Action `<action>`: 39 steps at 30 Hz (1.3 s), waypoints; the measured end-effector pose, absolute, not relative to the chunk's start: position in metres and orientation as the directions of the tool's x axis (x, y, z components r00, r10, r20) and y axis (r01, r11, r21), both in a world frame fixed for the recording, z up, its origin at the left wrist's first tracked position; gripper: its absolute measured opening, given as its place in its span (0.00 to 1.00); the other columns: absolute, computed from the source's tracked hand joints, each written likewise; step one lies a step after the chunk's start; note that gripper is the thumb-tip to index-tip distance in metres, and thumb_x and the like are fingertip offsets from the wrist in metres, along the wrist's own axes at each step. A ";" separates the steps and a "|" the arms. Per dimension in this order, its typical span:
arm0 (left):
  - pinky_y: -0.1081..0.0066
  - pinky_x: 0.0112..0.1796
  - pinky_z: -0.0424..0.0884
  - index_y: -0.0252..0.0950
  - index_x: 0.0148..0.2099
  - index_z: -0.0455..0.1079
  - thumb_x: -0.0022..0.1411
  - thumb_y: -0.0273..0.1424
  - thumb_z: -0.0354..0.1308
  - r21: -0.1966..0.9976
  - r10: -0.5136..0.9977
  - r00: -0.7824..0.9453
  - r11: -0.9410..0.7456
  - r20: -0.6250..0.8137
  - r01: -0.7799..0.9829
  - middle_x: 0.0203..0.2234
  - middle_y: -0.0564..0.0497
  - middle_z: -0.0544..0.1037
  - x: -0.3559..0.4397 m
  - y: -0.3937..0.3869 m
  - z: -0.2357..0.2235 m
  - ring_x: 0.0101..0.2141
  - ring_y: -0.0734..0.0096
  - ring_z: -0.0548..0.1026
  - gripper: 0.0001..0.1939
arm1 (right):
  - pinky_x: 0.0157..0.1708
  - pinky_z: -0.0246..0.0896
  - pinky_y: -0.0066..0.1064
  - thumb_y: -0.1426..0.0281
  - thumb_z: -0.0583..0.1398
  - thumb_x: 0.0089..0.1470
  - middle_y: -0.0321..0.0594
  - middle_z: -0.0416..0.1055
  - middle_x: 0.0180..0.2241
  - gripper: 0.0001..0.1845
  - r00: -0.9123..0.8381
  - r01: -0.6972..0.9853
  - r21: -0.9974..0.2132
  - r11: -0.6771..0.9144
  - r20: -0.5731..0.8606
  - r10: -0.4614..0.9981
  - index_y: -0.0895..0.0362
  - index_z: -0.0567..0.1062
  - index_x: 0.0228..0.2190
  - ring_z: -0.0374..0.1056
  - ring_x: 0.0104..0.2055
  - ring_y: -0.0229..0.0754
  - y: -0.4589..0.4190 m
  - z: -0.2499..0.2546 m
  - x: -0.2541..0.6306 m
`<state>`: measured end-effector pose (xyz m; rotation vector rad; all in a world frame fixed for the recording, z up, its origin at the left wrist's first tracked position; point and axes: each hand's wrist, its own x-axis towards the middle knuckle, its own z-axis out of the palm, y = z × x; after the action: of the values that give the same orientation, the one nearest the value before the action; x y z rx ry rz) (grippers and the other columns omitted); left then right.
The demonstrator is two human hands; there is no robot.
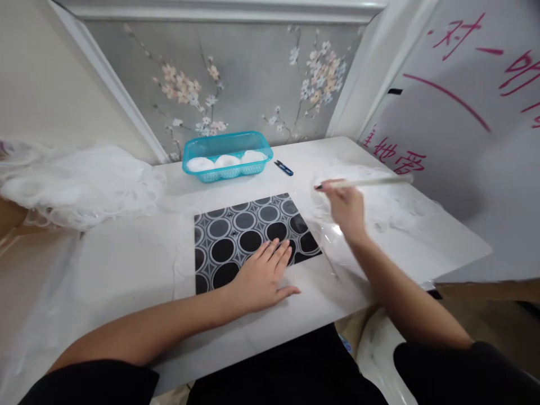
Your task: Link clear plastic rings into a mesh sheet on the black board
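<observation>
The left hand [261,275] is pressing flat, fingers extended and gripping nothing, on a black-and-grey, circle-patterned rectangular sheet [251,242], which is lying on the white surface [312,298]; the right hand [348,211] is pinching a slender, pale, dark-tipped stick [375,181] beyond the sheet's right edge, over a filmy white tangle [396,205]; the step in hand seems to be steadying the sheet while handling the stick; moving the stick is calling for a light pinch and clearance from the loose strands; farther out, a turquoise plastic basket [223,140] is holding white round bundles [228,161], blue-handled snips [284,169] lying beside it.
</observation>
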<state>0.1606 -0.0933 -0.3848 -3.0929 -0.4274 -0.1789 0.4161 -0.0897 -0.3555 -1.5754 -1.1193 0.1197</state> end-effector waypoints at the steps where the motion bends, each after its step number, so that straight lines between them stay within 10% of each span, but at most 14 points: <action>1: 0.57 0.59 0.50 0.23 0.64 0.53 0.65 0.56 0.33 0.011 0.279 0.957 -0.960 0.081 0.279 0.62 0.38 0.55 0.158 -0.093 -0.387 0.62 0.49 0.54 0.43 | 0.38 0.66 0.36 0.69 0.59 0.53 0.41 0.76 0.31 0.06 0.580 0.543 -0.835 0.085 0.447 0.681 0.58 0.76 0.28 0.72 0.33 0.43 -0.083 -0.351 0.431; 5: 0.58 0.59 0.51 0.24 0.64 0.54 0.65 0.56 0.33 0.048 0.271 0.962 -0.962 0.033 0.269 0.62 0.39 0.56 0.154 -0.087 -0.395 0.62 0.49 0.52 0.43 | 0.39 0.66 0.35 0.71 0.58 0.53 0.41 0.74 0.29 0.04 0.722 0.552 -0.811 0.191 0.580 0.376 0.57 0.73 0.30 0.71 0.33 0.40 -0.067 -0.327 0.468; 13: 0.57 0.59 0.53 0.22 0.62 0.57 0.64 0.57 0.35 0.028 0.326 0.937 -0.945 0.127 0.325 0.60 0.31 0.58 0.146 -0.099 -0.389 0.61 0.47 0.56 0.43 | 0.51 0.62 0.41 0.65 0.54 0.58 0.39 0.77 0.36 0.12 0.146 0.620 -0.764 0.181 0.339 0.929 0.52 0.77 0.30 0.71 0.45 0.46 -0.110 -0.379 0.348; 20: 0.59 0.59 0.53 0.21 0.61 0.57 0.65 0.56 0.34 0.001 0.350 0.932 -0.936 0.094 0.351 0.60 0.31 0.59 0.137 -0.099 -0.397 0.61 0.50 0.57 0.42 | 0.53 0.60 0.45 0.63 0.54 0.59 0.41 0.77 0.39 0.14 0.423 0.636 -0.761 0.124 0.478 0.770 0.52 0.78 0.37 0.67 0.50 0.49 -0.121 -0.388 0.340; 26: 0.59 0.59 0.52 0.20 0.61 0.57 0.66 0.54 0.34 0.019 0.340 0.936 -0.940 0.093 0.340 0.60 0.31 0.58 0.135 -0.099 -0.399 0.61 0.50 0.57 0.41 | 0.52 0.60 0.47 0.65 0.56 0.58 0.38 0.78 0.36 0.10 0.105 0.719 -0.672 0.177 0.357 0.928 0.50 0.79 0.35 0.67 0.50 0.50 -0.124 -0.398 0.332; 39: 0.59 0.60 0.49 0.21 0.62 0.55 0.66 0.54 0.36 0.035 0.355 0.933 -0.935 0.066 0.353 0.61 0.31 0.57 0.135 -0.100 -0.398 0.62 0.50 0.54 0.41 | 0.50 0.63 0.44 0.63 0.57 0.57 0.37 0.78 0.35 0.11 0.134 0.618 -0.778 0.115 0.248 0.959 0.50 0.79 0.31 0.69 0.49 0.51 -0.118 -0.401 0.334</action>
<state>0.1350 -0.1003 -0.3984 -3.1107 -0.5695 -0.1131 0.3343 -0.1181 -0.4015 -1.5917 -1.5718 0.5242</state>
